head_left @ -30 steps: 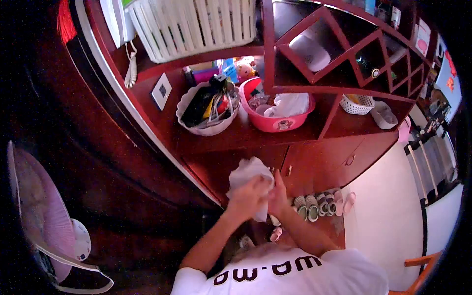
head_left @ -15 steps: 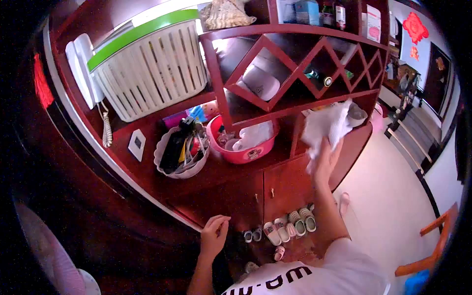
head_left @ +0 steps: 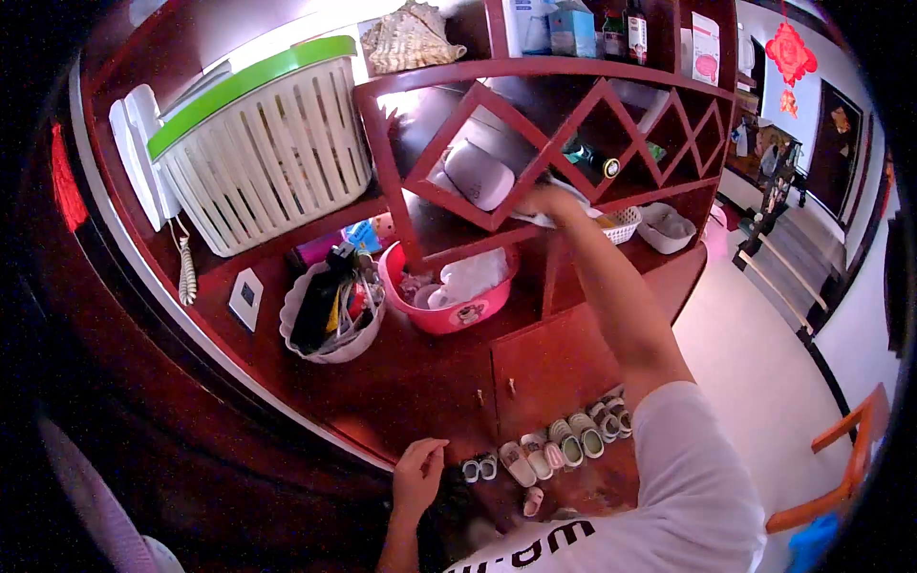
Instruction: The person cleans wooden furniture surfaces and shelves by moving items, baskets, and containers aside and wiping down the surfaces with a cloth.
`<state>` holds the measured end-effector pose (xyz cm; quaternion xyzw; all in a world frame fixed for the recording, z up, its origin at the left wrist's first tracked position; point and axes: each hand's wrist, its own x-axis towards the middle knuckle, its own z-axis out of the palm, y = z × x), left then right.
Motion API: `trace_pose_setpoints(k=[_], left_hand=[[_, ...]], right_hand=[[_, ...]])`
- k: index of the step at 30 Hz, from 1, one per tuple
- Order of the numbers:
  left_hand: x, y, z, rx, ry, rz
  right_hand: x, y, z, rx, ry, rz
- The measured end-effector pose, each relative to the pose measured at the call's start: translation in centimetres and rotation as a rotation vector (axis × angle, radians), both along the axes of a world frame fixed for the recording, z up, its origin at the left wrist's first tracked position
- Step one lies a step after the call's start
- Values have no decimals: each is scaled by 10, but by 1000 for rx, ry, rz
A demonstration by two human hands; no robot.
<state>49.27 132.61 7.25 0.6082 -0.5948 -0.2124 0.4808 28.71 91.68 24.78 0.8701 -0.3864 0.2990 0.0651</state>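
Note:
My right hand (head_left: 546, 201) is closed on a white cloth (head_left: 533, 218), pressed against the diamond-shaped wooden lattice of the dark red cabinet (head_left: 435, 382). The hand hides part of the cloth and its fingertips. Just left of it, a pale cap (head_left: 479, 175) sits behind the lattice. My left hand (head_left: 417, 476) hangs low in front of the cabinet doors, its fingers loosely bent and the thumb apart. It shows nothing held.
On the counter stand a pink tub (head_left: 458, 315), a pale bowl (head_left: 334, 351) of odds and ends, and white baskets (head_left: 666, 229). A green-rimmed basket (head_left: 267, 153) and a conch shell (head_left: 413, 38) are higher up. Several shoes (head_left: 517, 463) line the floor.
My right hand has moved left with the cloth, from the counter's right end to the lattice. The white baskets behind it now show. My left hand stays low.

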Motion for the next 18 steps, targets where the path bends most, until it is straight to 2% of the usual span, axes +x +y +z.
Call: trace_pose_setpoints(k=[2, 4, 5, 6, 8, 12, 14, 15, 16, 18], left_hand=[[-23, -3, 4, 4, 67, -3], [-42, -6, -3, -2, 61, 5], [-54, -9, -4, -13, 50, 4], [-67, -12, -3, -17, 57, 20], [-92, -15, 2, -34, 112, -6], [-123, -27, 4, -63, 21, 8], [-130, -25, 11, -68, 83, 24], [-132, -22, 15, -74, 76, 44], [-136, -18, 20, -49, 136, 64], [-139, -12, 24, -24, 199, 97]], right_hand=[[4, 15, 8, -21, -321, -85], [-17, 54, 58, 330, 464, 107], [-18, 40, 45, 59, 538, 216], [-27, 32, 23, 52, 220, 337], [-42, 102, 35, 73, -114, 428], [-58, 120, 1, -72, -180, 556], [-58, 138, -22, -101, -492, 516], [-60, 153, -29, 193, -663, 498], [-58, 175, -30, 240, -926, 472], [-51, 181, -45, 446, -1339, 246]])
